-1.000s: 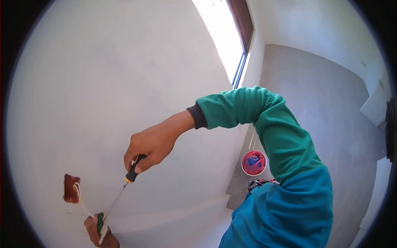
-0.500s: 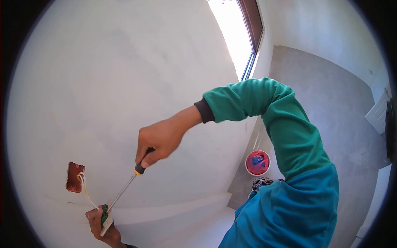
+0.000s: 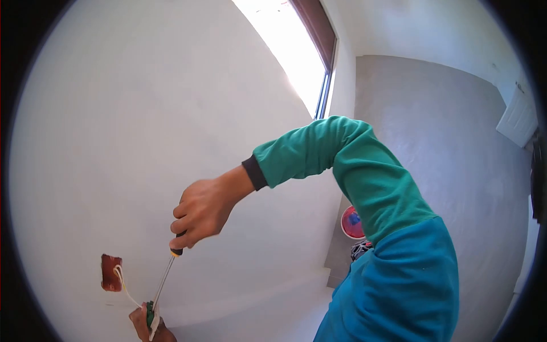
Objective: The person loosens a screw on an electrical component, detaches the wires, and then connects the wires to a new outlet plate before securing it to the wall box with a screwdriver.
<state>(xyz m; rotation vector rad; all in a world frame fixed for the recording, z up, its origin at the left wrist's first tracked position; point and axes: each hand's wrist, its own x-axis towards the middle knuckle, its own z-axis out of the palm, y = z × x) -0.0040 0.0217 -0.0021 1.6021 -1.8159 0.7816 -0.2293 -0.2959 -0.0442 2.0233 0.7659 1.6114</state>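
My right hand is closed around the black-and-yellow handle of a screwdriver. Its metal shaft slants down to a wall switch or socket with a green back and a white front plate. That fitting is gripped in my left hand, low at the left; the screwdriver tip meets its upper side. Pale wires loop from a reddish-brown wall box down to the fitting. The box is recessed in the wall just above my left hand.
A plain whitish wall fills the left side, with a bright window higher up. Behind my right arm, a bucket with red and blue contents stands on the grey floor. White panels lie at the far right.
The view has shifted, so the wall box and fitting sit lower. My right hand has turned on the screwdriver handle, its fingers now differently placed. Both hands keep their hold.
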